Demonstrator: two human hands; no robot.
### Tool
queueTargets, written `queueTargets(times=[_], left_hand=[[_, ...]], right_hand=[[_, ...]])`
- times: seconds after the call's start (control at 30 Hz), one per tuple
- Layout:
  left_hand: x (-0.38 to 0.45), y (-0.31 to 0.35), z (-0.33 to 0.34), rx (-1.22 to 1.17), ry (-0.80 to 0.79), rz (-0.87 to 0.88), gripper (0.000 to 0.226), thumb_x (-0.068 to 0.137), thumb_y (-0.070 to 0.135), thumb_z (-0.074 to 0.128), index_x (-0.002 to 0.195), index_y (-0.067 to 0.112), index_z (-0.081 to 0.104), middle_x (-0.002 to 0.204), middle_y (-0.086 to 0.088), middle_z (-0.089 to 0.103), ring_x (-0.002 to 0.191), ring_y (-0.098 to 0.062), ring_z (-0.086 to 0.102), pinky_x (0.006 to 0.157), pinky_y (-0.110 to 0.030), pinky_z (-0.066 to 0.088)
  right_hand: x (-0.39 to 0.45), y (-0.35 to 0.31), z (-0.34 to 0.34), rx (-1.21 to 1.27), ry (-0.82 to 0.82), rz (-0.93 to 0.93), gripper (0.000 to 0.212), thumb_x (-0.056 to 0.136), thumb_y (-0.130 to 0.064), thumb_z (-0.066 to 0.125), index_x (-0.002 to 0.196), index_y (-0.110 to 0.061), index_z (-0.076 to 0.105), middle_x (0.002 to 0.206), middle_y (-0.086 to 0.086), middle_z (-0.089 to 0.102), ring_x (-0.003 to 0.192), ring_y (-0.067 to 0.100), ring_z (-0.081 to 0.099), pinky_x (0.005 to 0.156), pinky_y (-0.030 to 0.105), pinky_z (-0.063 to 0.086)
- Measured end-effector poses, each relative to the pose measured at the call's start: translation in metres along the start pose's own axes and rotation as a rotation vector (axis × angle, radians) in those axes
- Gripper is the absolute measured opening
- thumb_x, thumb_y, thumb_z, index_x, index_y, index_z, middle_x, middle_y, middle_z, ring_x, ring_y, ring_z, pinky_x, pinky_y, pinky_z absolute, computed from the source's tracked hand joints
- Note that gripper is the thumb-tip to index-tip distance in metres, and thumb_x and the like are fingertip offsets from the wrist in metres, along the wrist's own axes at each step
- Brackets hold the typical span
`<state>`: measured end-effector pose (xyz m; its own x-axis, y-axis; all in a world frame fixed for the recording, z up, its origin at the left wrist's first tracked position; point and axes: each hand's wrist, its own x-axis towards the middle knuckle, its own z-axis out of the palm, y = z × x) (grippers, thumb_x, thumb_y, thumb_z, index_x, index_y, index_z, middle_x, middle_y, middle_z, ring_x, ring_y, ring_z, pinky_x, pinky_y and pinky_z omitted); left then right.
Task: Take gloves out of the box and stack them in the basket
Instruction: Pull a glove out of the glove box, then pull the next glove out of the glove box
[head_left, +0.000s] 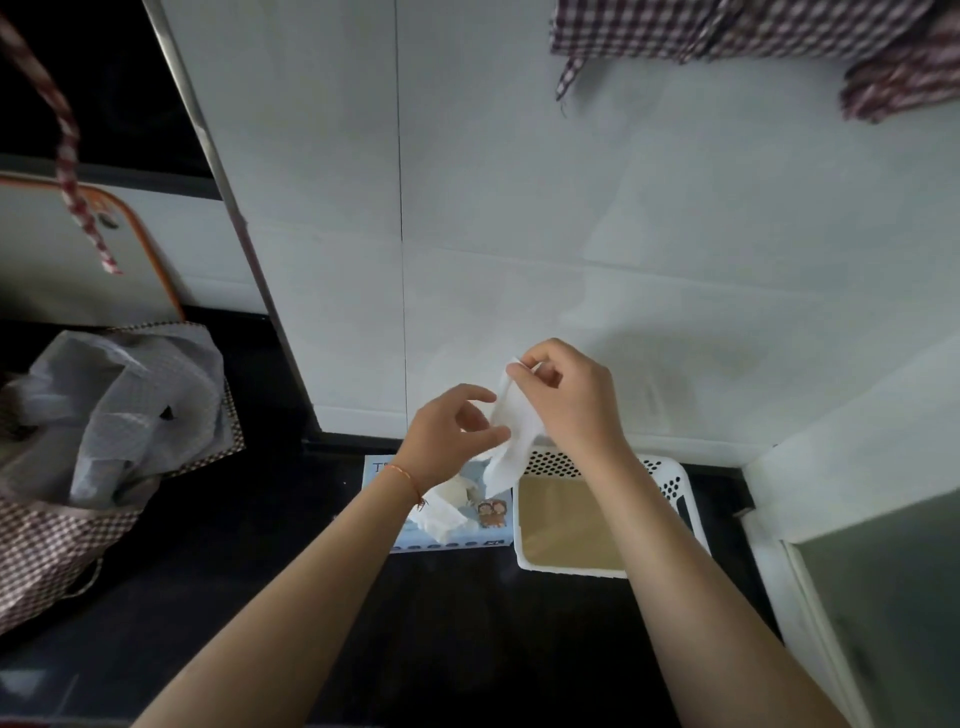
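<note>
A thin white glove hangs in the air above the counter, held between both hands. My right hand pinches its top edge. My left hand pinches its side lower down. Below sits the pale blue glove box with a cartoon print, and another white glove sticks out of its opening. Right of the box stands the white perforated basket, whose tan bottom shows; my right forearm crosses over it.
The box and basket stand on a dark counter against a white tiled wall. A checked bag stuffed with plastic bags sits at the left. Checked cloth hangs at the top right. A white ledge borders the right.
</note>
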<state>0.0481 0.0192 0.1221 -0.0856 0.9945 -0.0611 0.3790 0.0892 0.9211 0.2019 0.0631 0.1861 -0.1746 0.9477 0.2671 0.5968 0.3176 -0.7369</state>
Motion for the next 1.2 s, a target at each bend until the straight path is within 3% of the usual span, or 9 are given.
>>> queueTargets(times=[0.1,0.27,0.37,0.5,0.6,0.83,1.0,1.1,1.2], left_hand=[[0.006,0.004,-0.004,0.029,0.033,0.008,0.012,0.083,0.025,0.076,0.089,0.030,0.066,0.065,0.006,0.057,0.056,-0.001,0.048,0.059,-0.011,0.041],[0.010,0.017,-0.012,-0.088,0.019,0.023,0.004,0.085,0.013,0.070,0.082,0.013,0.068,0.090,0.003,0.069,0.083,-0.005,0.063,0.075,-0.018,0.046],[0.011,0.028,-0.017,-0.314,-0.139,0.000,0.007,0.087,0.010,0.064,0.081,0.006,0.062,0.082,0.004,0.065,0.078,-0.009,0.060,0.078,-0.023,0.045],[0.011,0.030,-0.015,-0.416,-0.223,-0.026,0.013,0.079,0.022,0.059,0.085,0.011,0.058,0.075,0.004,0.057,0.070,-0.011,0.052,0.066,-0.023,0.041],[0.012,0.021,-0.005,-0.399,-0.339,-0.119,0.022,0.080,0.021,0.068,0.101,0.014,0.065,0.096,-0.012,0.071,0.084,-0.027,0.067,0.077,-0.038,0.053],[0.008,-0.003,0.018,-0.359,-0.440,-0.268,0.018,0.080,0.024,0.073,0.089,0.009,0.074,0.089,-0.011,0.069,0.083,-0.025,0.062,0.083,-0.039,0.048],[0.013,-0.014,0.004,-0.437,-0.447,-0.299,0.009,0.083,0.022,0.074,0.084,0.014,0.072,0.084,-0.009,0.067,0.076,-0.023,0.063,0.067,-0.031,0.052],[0.028,-0.022,0.012,-0.247,-0.452,-0.283,0.011,0.090,0.023,0.069,0.088,0.013,0.072,0.086,-0.008,0.070,0.079,-0.019,0.065,0.074,-0.033,0.054],[0.044,-0.039,0.045,-0.002,-0.455,-0.269,0.015,0.089,0.024,0.071,0.092,0.010,0.073,0.087,-0.012,0.070,0.080,-0.015,0.062,0.080,-0.034,0.050]], right_hand=[[0.003,0.003,-0.013,-0.035,0.023,-0.065,0.013,0.080,-0.023,0.077,0.076,-0.016,0.067,0.072,-0.002,0.054,0.064,0.009,0.051,0.062,0.015,0.039],[0.004,0.005,-0.036,0.085,-0.127,0.015,0.015,0.079,-0.021,0.077,0.074,-0.026,0.063,0.103,-0.006,0.056,0.098,0.000,0.055,0.088,0.013,0.040],[0.005,0.006,-0.051,0.239,-0.290,0.140,0.014,0.083,-0.021,0.073,0.074,-0.021,0.062,0.082,-0.001,0.062,0.075,0.011,0.058,0.071,0.028,0.047],[0.005,0.015,-0.059,0.287,-0.241,0.192,0.017,0.088,-0.022,0.068,0.076,-0.016,0.058,0.062,-0.011,0.051,0.059,0.007,0.044,0.053,0.017,0.038],[0.005,0.023,-0.055,0.259,-0.169,0.171,0.020,0.090,-0.022,0.068,0.078,-0.012,0.055,0.057,-0.014,0.045,0.054,0.005,0.039,0.051,0.015,0.032],[-0.003,0.042,-0.052,0.183,-0.125,0.256,0.017,0.089,-0.021,0.070,0.092,-0.021,0.053,0.074,0.002,0.067,0.060,0.007,0.054,0.057,0.017,0.040],[-0.021,0.072,-0.051,0.352,-0.118,0.429,0.019,0.087,-0.023,0.073,0.087,-0.023,0.054,0.074,-0.006,0.065,0.069,0.014,0.060,0.063,0.027,0.044],[-0.037,0.103,-0.044,0.408,-0.136,0.540,0.018,0.087,-0.019,0.072,0.085,-0.020,0.054,0.069,-0.008,0.063,0.064,0.013,0.058,0.060,0.027,0.044],[-0.058,0.141,-0.035,0.340,-0.205,0.672,0.016,0.085,-0.013,0.071,0.090,-0.019,0.057,0.093,0.003,0.070,0.075,0.024,0.066,0.069,0.037,0.055]])
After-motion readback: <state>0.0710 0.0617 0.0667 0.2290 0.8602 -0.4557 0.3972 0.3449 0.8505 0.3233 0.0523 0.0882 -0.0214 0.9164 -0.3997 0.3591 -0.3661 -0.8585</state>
